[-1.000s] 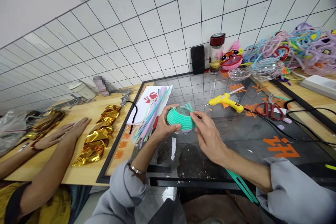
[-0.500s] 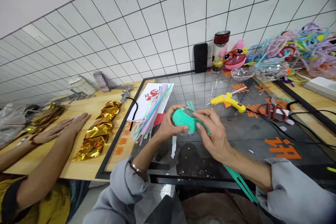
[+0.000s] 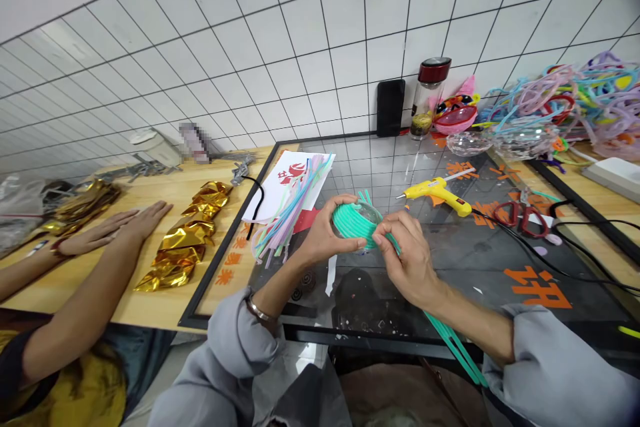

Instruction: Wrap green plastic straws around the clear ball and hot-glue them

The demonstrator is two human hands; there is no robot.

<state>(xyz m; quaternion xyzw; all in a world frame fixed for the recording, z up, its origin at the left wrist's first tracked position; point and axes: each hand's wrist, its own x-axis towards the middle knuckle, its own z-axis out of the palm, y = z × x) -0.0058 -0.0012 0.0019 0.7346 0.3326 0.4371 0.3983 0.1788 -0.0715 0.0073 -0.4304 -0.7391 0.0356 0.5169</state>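
Observation:
My left hand (image 3: 324,232) wraps around a small clear dome-like piece (image 3: 369,212) coiled with green pipe cleaner (image 3: 349,225). Its thumb presses on the near side of the coils. Against the right edge of the coils, my right hand (image 3: 409,255) pinches the green pipe cleaner. Loose green strands (image 3: 453,345) trail out below my right wrist and over the table's front edge. A few short green ends stick up behind the piece.
Left of my hands, pastel pipe cleaners (image 3: 285,213) lie across a white sheet (image 3: 270,187). A yellow glue gun (image 3: 440,195) and red-handled scissors (image 3: 523,217) lie to the right. Behind stand a phone (image 3: 390,108) and a glass bottle (image 3: 425,103). A co-worker's hands (image 3: 125,227) rest near gold foil (image 3: 185,240).
My right fingers have drawn together into a tighter pinch beside the coils. The piece has tilted slightly in my left hand, and the head view has shifted a little.

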